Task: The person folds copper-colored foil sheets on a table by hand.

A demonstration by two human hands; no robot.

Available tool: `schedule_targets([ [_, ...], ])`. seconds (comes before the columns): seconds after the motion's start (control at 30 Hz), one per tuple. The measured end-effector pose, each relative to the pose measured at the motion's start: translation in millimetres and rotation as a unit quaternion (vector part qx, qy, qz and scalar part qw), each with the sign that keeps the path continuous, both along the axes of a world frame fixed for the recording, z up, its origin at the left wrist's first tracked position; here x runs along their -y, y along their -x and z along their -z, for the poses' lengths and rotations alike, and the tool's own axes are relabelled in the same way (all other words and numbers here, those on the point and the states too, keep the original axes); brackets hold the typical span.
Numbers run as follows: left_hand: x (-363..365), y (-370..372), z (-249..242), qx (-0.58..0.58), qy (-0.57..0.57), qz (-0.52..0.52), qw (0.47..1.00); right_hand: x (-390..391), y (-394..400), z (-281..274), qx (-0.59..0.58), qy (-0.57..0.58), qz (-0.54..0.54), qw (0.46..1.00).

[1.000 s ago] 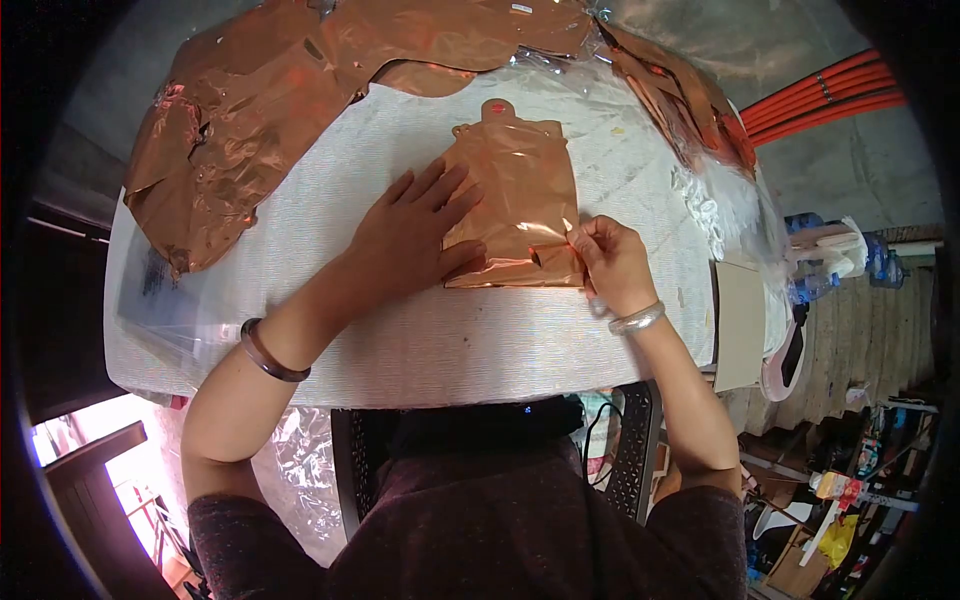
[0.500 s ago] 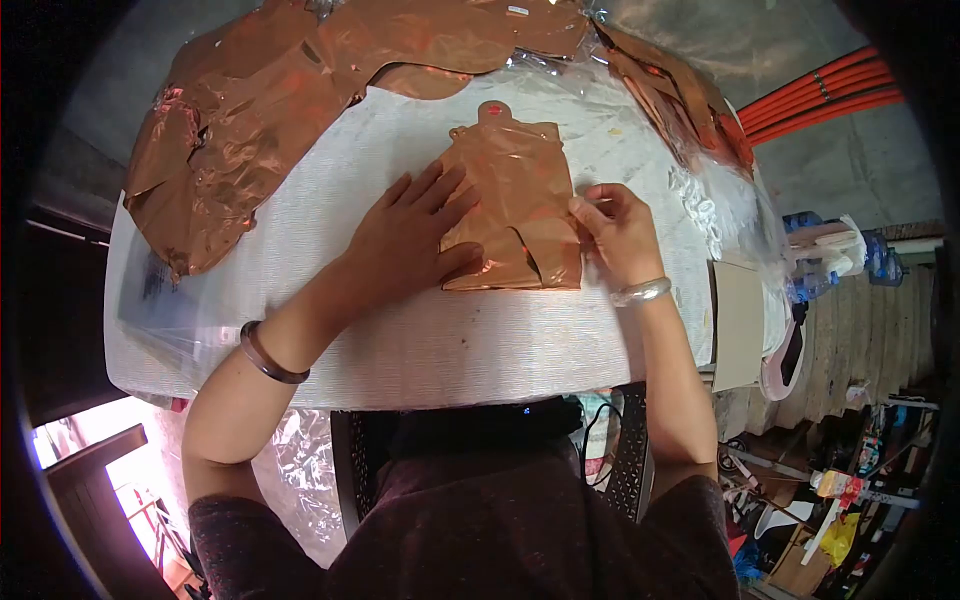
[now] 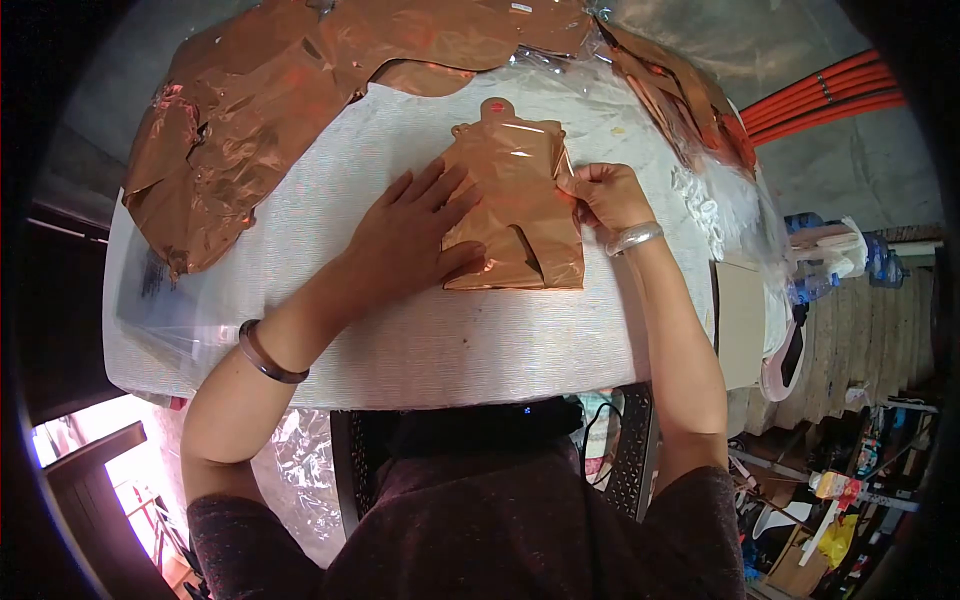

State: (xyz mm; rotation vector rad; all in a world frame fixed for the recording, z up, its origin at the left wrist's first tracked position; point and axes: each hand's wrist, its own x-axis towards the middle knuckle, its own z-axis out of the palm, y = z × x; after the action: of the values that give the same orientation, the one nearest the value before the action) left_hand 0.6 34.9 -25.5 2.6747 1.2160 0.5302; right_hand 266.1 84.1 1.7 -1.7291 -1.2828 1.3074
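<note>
A deflated copper-coloured foil balloon (image 3: 512, 190) lies folded flat on the white-covered table, a rounded tab with a red mark at its far end. Near its close edge a dark slit-like gap shows in the foil. My left hand (image 3: 408, 228) rests flat on the balloon's left side with the fingers spread. At the right edge, my right hand (image 3: 608, 198) pinches the foil between thumb and fingers, lifting that edge a little.
More copper foil sheets (image 3: 250, 120) lie across the table's far and left parts, with another foil pile (image 3: 670, 90) at the far right. Clear plastic (image 3: 735, 200) and a cardboard piece (image 3: 738, 325) are along the right side. Clear film (image 3: 170, 310) covers the left corner.
My right hand has moved up along the balloon's right edge and now pulls the foil up there. My left hand has stayed in place.
</note>
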Motion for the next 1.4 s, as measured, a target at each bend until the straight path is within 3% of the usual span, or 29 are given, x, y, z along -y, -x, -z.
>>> schedule_targets([
  [0.17, 0, 1, -1, -0.007, 0.006, 0.001, 1.0, -1, -3, 11, -0.01, -0.006, -0.005, 1.0],
  [0.27, 1, -1, -3, -0.023, 0.011, -0.007, 1.0, 6, 2, 18, 0.054, -0.068, 0.022, 0.996],
  [0.33, 1, 0, -2, -0.02, 0.009, -0.005, 1.0, 17, 10, 16, 0.323, -0.249, -0.014, 0.913],
  [0.37, 1, 0, -2, -0.019, 0.008, -0.003, 1.0, 21, 17, 6, 0.348, -0.2, -0.014, 0.916],
  [0.5, 0, 0, 2, 0.007, 0.008, -0.007, 1.0, 24, 16, 9, 0.39, -0.236, -0.025, 0.89],
  [0.57, 0, -1, 2, 0.006, 0.01, -0.005, 1.0, 33, 26, -5, 0.478, -0.265, -0.033, 0.837],
  [0.6, 0, -1, 2, 0.007, 0.011, -0.004, 1.0, 37, 33, -10, 0.478, -0.264, -0.034, 0.837],
  [0.67, 0, -1, -2, -0.005, 0.018, -0.005, 1.0, 46, 49, -13, 0.411, -0.392, -0.152, 0.809],
  [0.93, 0, -1, -1, -0.005, 0.023, -0.01, 1.0, 49, 58, 26, 0.458, -0.301, -0.205, 0.811],
  [1.3, 1, -3, -6, -0.024, 0.034, -0.02, 0.999, 46, 49, 24, 0.437, -0.25, -0.215, 0.837],
  [1.4, 0, -3, -5, -0.026, 0.026, -0.015, 0.999, 46, 42, 24, 0.472, -0.247, -0.21, 0.82],
])
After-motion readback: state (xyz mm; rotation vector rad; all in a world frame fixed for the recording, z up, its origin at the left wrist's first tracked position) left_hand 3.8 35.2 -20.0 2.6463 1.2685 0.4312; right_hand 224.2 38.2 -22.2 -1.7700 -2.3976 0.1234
